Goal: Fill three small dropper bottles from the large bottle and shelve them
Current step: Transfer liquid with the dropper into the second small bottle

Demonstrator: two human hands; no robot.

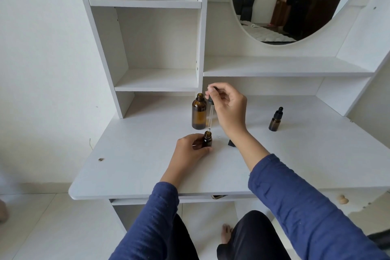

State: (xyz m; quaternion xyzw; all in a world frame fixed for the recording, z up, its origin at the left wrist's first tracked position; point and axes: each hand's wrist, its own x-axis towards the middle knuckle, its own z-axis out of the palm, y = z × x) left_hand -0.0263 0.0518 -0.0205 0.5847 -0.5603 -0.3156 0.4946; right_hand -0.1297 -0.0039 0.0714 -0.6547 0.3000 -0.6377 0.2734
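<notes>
A large amber bottle (199,112) stands open and upright on the white desk (147,167). Just in front of it stands a small open amber dropper bottle (207,139), and my left hand (193,150) grips it on the desk. My right hand (226,107) pinches the black bulb of a long glass dropper (210,116). The dropper hangs upright with its tip right at the small bottle's mouth. A second small dropper bottle (276,120), capped, stands alone at the right of the desk.
A small black cap (231,142) lies on the desk, partly hidden behind my right wrist. White open shelves (157,80) rise at the back left, a long shelf (285,69) runs under an oval mirror (295,2). My knees are below the desk's front edge.
</notes>
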